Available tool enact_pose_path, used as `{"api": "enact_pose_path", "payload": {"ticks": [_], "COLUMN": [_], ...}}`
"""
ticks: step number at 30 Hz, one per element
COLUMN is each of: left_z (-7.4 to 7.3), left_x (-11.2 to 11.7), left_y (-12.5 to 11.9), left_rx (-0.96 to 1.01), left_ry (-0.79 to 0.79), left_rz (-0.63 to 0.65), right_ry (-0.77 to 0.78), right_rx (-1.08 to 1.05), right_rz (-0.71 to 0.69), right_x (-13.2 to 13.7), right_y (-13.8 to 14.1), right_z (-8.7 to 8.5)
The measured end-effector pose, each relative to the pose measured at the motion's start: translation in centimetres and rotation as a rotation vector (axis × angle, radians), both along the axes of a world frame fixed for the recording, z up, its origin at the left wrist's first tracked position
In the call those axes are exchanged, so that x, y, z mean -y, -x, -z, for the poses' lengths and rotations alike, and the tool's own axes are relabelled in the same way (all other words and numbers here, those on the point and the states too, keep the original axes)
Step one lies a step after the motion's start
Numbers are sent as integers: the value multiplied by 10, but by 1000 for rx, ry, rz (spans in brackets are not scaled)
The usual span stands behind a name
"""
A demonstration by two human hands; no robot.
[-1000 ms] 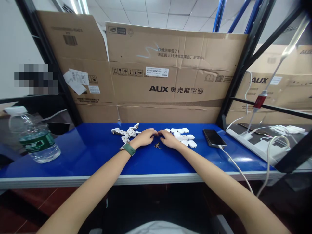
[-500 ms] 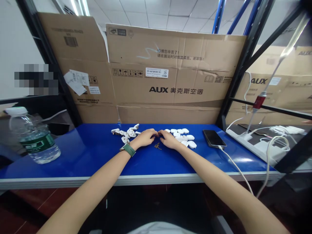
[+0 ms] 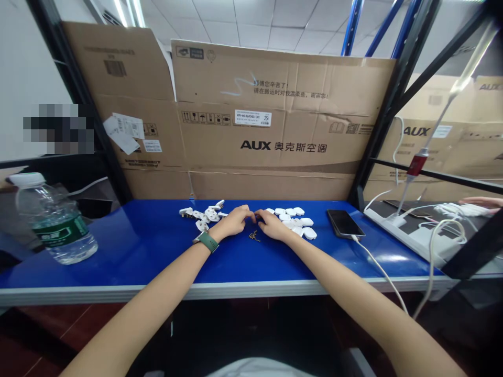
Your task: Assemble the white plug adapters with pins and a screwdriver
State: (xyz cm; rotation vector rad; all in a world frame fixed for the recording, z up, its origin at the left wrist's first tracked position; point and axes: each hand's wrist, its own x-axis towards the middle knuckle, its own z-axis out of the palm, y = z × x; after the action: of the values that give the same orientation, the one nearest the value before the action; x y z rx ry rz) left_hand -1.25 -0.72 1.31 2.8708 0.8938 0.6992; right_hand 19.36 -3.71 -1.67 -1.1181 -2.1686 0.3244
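Observation:
My left hand, with a green-banded watch at its wrist, is closed with curled fingertips. My right hand faces it, also closed, and the fingertips of both almost meet above the blue tabletop. Whatever they pinch is too small or too hidden to name. Just below the fingertips lies a little pile of thin brass-coloured pieces, perhaps screws or pins. Left of my left hand is a loose heap of white plastic parts with metal bits. Smooth white plastic shells lie in rough rows beside my right hand.
A phone on a white cable rests at the right. A water bottle stands at the left. Behind the blue table rises a cardboard wall. Another person's hand shows at the right edge near white cables.
Another person's hand has come into view at the far right edge. My own hands stay in nearly the same place, with only slight finger movement.

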Motion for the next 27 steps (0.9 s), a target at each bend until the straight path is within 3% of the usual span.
{"api": "enact_pose_path", "payload": {"ticks": [11, 17, 27], "left_z": [1, 0, 0], "left_x": [-4, -4, -3], "left_y": [-3, -3, -3], "left_rx": [156, 176, 151], "left_ry": [188, 208, 111], "left_rz": [-21, -28, -16], "right_ry": [4, 4, 4], "right_rx": [11, 2, 2], "right_rz": [16, 19, 17], "right_x": [0, 1, -1], "right_y": [1, 1, 0], "right_z": [0, -1, 0]}}
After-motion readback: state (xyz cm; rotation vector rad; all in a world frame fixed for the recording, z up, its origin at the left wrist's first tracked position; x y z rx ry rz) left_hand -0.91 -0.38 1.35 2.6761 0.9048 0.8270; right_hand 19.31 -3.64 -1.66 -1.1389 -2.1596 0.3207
